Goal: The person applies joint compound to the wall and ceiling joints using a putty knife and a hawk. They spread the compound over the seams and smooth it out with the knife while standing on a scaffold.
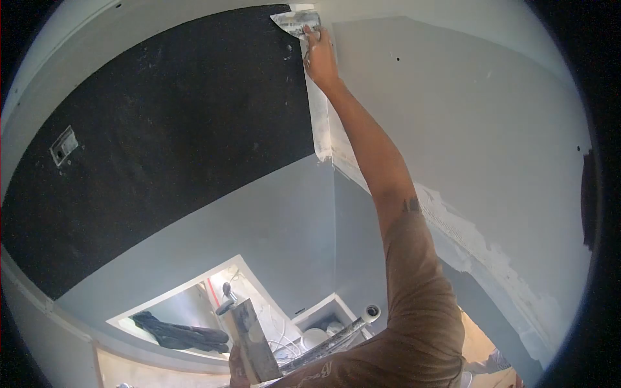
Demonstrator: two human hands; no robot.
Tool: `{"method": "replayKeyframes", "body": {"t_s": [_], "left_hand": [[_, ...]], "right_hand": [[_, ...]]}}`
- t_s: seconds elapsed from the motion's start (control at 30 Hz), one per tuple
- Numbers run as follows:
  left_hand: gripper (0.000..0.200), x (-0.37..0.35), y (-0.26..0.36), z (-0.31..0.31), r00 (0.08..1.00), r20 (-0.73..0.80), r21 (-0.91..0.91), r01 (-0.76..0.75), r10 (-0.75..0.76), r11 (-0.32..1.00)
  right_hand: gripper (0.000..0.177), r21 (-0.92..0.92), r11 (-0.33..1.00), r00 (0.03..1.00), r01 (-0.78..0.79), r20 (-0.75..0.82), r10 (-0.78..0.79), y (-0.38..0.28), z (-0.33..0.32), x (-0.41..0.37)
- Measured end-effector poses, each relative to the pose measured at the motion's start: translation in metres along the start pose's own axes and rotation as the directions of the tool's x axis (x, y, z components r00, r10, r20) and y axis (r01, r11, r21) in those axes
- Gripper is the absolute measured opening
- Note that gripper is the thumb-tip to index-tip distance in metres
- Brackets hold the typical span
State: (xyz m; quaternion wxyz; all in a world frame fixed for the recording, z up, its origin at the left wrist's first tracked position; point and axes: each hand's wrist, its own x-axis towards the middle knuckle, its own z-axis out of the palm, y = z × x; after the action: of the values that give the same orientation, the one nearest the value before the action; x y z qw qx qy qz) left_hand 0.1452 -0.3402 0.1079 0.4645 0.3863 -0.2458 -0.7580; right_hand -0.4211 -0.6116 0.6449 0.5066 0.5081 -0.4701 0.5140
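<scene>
My right hand (321, 59) reaches up to the top of the wall corner, its fingers closed on a wide taping knife (294, 23). The blade is smeared with white compound and lies against the top edge of the black wall panel (194, 110). Below it, a white strip of joint compound (319, 119) runs down the corner. Low in the view, my left hand (238, 367) is wrapped around the side of a long metal mud pan (253, 339). A dark handle (226, 301) shows at the pan's far end.
A grey board (453, 97) with a ragged compound seam (479, 242) lies to the right. An electrical box (64, 147) is set in the black panel. Below are a white-framed opening (174, 288), a tube (349, 330) and a white bucket (315, 338). Another person's arm (488, 363) shows lower right.
</scene>
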Motion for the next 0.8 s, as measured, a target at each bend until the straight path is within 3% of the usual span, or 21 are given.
{"method": "replayKeyframes", "body": {"t_s": [0.27,0.47,0.57,0.8], "left_hand": [[0.041,-0.003,0.003,0.001,1.000,-0.011,0.010,0.002,-0.002,1.000],[0.041,-0.004,0.002,-0.001,1.000,-0.016,0.015,0.002,-0.001,1.000],[0.042,-0.003,0.002,-0.001,1.000,-0.008,0.021,-0.005,0.006,1.000],[0.042,-0.007,0.001,0.005,1.000,-0.024,0.013,-0.002,0.002,1.000]], "right_hand": [[0.076,0.021,0.999,0.999,-0.032,0.032,0.032,0.001,0.006,0.008],[0.078,0.088,0.995,0.997,-0.050,0.064,0.044,-0.010,-0.004,-0.079],[0.066,0.145,0.985,0.995,-0.093,0.052,0.087,-0.014,-0.008,-0.121],[0.066,0.171,0.976,0.988,-0.138,0.099,0.123,-0.022,-0.022,-0.178]]}}
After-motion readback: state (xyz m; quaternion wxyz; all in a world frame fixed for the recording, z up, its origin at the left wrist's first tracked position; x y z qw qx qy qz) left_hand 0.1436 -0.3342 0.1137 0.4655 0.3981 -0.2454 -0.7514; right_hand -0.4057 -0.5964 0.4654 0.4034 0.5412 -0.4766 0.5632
